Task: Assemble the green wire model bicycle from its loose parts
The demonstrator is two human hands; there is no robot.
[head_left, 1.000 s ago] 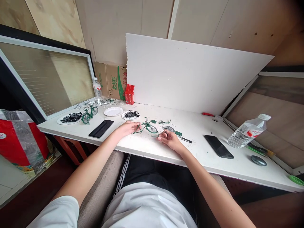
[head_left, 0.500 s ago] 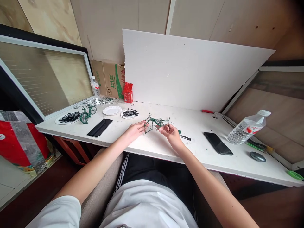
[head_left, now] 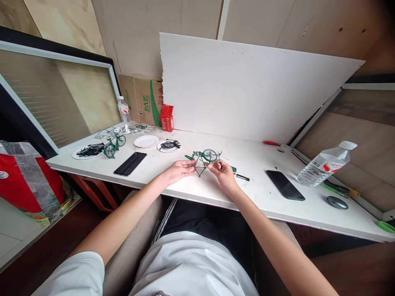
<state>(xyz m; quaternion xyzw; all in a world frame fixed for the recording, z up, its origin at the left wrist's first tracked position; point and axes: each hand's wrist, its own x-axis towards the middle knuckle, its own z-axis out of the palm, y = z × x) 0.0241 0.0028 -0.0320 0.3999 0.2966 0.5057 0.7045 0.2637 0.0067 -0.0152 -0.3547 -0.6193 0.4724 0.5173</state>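
Between my hands is a green model bicycle, tilted, with one spoked wheel showing at its right end. My right hand pinches the bicycle at its right side. My left hand has its fingers closed on the left part of the frame. Just beyond my right hand a black-and-green stick-like piece lies on the table, partly hidden by the hand. Farther left stands another green model bicycle, beside a plate of black parts.
A white plate and a plate of dark parts lie behind my left hand. Two phones flank my hands. A water bottle leans at right near a mouse. A white board stands behind.
The model bicycle has turned in my hands, so its wheel now shows broadside. My left hand has shifted slightly right. The view has moved a little.
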